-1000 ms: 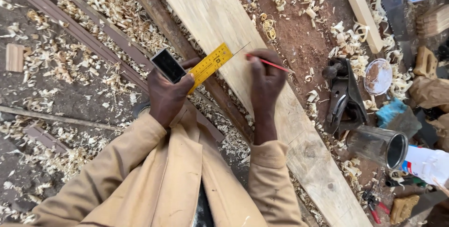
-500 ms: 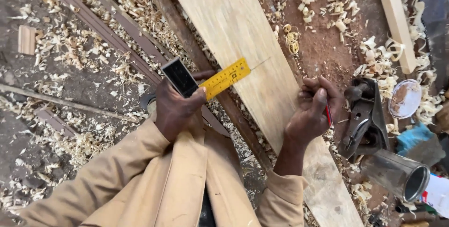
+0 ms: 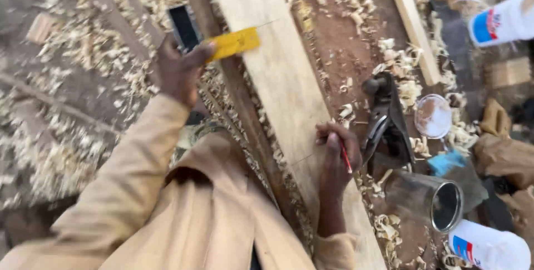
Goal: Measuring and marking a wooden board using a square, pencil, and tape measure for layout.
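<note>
A pale wooden plank runs from the far middle of the worktop down toward the near right, its left edge overhanging a floor thick with wood shavings. The person's left hand is closed around a black-cased tape measure at the far left, the yellow blade drawn out to the right so that its end lies across the plank's left edge. The right hand rests on the plank nearer the camera, well apart from the tape, its grip shut on a red pencil that points down the board. Just right of that hand a dark metal hand plane lies on the worktop, with a round clear lid beyond it and an open metal tin on its side nearer the camera. A thin wooden strip lies along the far right, and two white plastic bottles sit at the right edge, one far and one near. Curled shavings are scattered between these things. Tan sleeves fill the near left.
</note>
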